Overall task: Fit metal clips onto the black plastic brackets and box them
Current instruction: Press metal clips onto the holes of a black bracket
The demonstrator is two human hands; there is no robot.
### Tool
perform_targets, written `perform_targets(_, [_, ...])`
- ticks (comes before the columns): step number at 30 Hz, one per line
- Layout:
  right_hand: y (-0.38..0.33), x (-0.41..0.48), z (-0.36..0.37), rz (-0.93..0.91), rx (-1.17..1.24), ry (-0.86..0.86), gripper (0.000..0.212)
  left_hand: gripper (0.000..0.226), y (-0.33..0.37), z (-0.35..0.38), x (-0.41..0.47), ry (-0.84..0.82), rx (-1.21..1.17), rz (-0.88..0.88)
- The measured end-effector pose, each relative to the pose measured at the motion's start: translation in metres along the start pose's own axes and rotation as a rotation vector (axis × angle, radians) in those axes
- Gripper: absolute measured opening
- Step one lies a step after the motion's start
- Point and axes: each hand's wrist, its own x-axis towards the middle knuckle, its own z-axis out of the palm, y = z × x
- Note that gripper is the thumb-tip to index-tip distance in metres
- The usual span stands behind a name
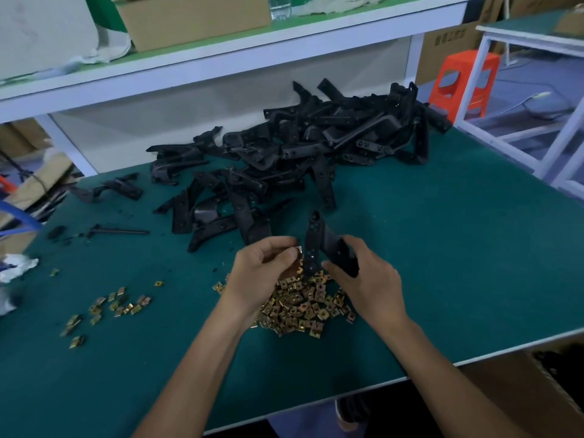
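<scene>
We hold one black plastic bracket (335, 251) between both hands, above the work surface. The right hand (363, 279) grasps its wider body, with the fingers curled over the top and the thumb underneath. The bracket's perforated strip stands up just left of those fingers. The left hand (262, 273) pinches a metal clip (297, 250) between thumb and forefinger, and the clip touches the strip's left edge. We cannot tell whether the clip is fully seated.

Directly beneath the fingers of both hands lies a heap of brass-coloured clips (303, 308) on the green table mat (442, 248). Beyond the fingertips, a large pile of loose brackets (300, 147) spreads toward the back of the table. Well to the left of the left-hand fingers, a smaller scatter of clips (117, 306) lies on the mat. Below and to the right of the right-hand fingers, past the table edge, an open cardboard box (537, 390) shows dark shapes inside.
</scene>
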Motion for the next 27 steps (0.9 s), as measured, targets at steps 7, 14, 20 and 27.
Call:
perform_targets(7, [0.002, 0.0, 0.001, -0.037, -0.072, 0.002, 0.06, 0.015, -0.002, 0.002, -0.001, -0.066, -0.035, -0.001])
perform_targets(14, [0.001, -0.002, 0.0, -0.039, -0.102, -0.004, 0.066, 0.02, -0.001, -0.007, 0.001, -0.065, -0.086, 0.0])
perform_targets(20, [-0.002, -0.003, -0.002, -0.047, -0.132, -0.033, 0.068, 0.024, 0.0, -0.011, 0.0, -0.102, 0.001, 0.027])
perform_targets(27, [-0.011, -0.005, -0.005, -0.105, -0.159, -0.018, 0.064, 0.037, 0.007, -0.019, -0.002, -0.172, 0.173, 0.092])
